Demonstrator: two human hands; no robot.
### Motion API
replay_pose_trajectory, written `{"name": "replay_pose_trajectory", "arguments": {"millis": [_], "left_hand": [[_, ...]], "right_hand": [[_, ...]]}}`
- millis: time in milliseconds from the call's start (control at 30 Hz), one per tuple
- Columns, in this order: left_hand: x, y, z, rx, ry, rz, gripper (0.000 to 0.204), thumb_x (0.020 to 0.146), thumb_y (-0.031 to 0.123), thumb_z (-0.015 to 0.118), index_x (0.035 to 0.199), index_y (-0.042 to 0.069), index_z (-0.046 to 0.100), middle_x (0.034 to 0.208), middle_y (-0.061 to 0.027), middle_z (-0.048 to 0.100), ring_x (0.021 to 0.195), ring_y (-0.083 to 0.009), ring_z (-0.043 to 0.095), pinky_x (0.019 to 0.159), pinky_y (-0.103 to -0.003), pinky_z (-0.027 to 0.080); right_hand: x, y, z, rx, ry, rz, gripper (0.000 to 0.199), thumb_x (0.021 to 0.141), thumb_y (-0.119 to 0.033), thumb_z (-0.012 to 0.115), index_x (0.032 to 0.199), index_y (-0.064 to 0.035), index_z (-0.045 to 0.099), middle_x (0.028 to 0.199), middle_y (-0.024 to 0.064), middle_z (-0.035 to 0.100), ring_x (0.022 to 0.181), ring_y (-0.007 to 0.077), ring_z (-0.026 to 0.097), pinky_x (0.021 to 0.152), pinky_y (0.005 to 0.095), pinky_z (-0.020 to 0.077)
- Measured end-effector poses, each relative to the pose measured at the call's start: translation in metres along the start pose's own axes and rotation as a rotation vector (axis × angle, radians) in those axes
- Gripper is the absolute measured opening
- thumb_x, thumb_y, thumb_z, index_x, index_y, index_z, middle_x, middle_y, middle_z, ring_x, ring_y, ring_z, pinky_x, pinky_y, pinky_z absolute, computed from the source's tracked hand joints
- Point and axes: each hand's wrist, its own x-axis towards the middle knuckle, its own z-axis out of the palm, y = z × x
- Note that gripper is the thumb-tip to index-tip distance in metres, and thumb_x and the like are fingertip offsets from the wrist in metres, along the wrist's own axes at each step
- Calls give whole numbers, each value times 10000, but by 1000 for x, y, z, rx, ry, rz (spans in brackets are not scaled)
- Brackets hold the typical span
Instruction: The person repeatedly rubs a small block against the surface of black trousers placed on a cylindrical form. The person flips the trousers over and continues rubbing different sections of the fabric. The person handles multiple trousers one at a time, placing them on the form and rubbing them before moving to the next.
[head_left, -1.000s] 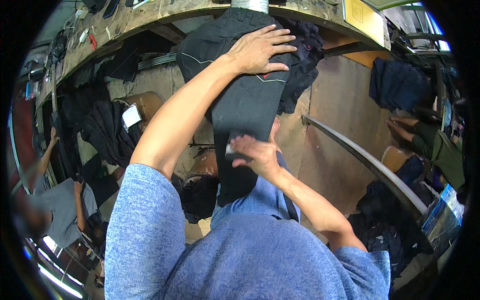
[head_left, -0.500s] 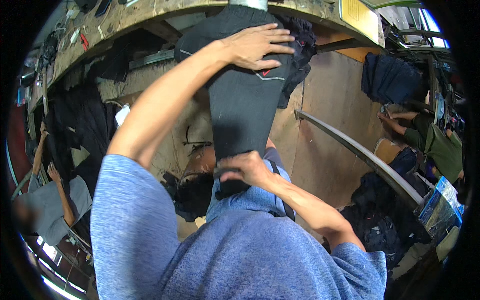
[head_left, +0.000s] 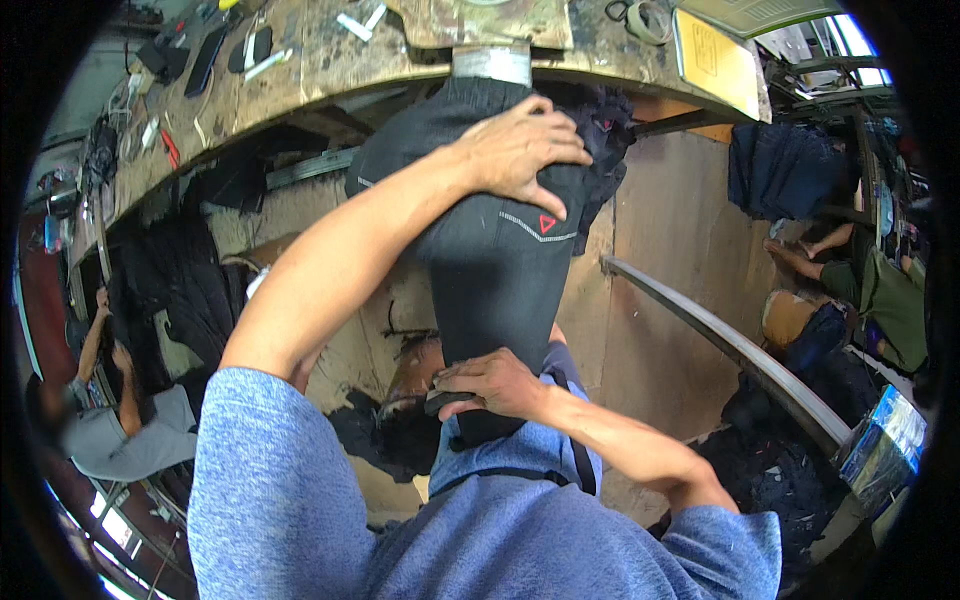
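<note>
In the head view, the left hand lay open, palm down, on the black trousers, which stretched beneath both hands. Nearer the body, the right hand gripped a dark block. Beyond the left hand was the worktop, with a yellow book farther right.

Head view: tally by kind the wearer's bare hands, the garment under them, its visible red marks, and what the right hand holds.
Bare hands: 2 (left hand, right hand)
Black cloth garment: 1
Red triangular outline mark: 1
Dark block-shaped handheld piece: 1
Total: 5
</note>
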Motion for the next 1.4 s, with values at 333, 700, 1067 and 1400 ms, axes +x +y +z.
{"name": "replay_pose_trajectory", "arguments": {"millis": [333,700,1067,1400], "left_hand": [[2,1,-1,-89,-19,-85,1030,721,717,861,1547,159,604,1382,-101,722,1381,-271,597,1221,-505,353],[-2,5,2,-38,32,-89,994,720,715,864,1503,154,622,1339,-115,701,1362,-275,618,1231,-480,370],[-1,4,2,0,23,-80,870,745,675,872,1421,158,689,1389,-131,693,1389,-298,607,1249,-474,373],[-2,4,1,19,41,-74,834,719,643,908,1363,150,715,1373,-105,704,1380,-291,605,1237,-475,381]], "right_hand": [[52,55,-33,-225,300,-15,553,634,-269,978,1119,-60,816,1157,98,829,1087,259,812,963,402,657],[-19,12,38,-110,209,158,485,680,-230,972,1106,-56,822,1163,120,826,1044,275,814,967,402,654],[-28,37,-16,-188,240,238,461,718,-151,950,1148,-47,821,1197,108,832,1166,295,795,1089,416,615],[-38,16,-49,-115,263,232,322,867,-264,880,1117,-67,830,1121,119,840,1032,287,820,901,395,650]]}}
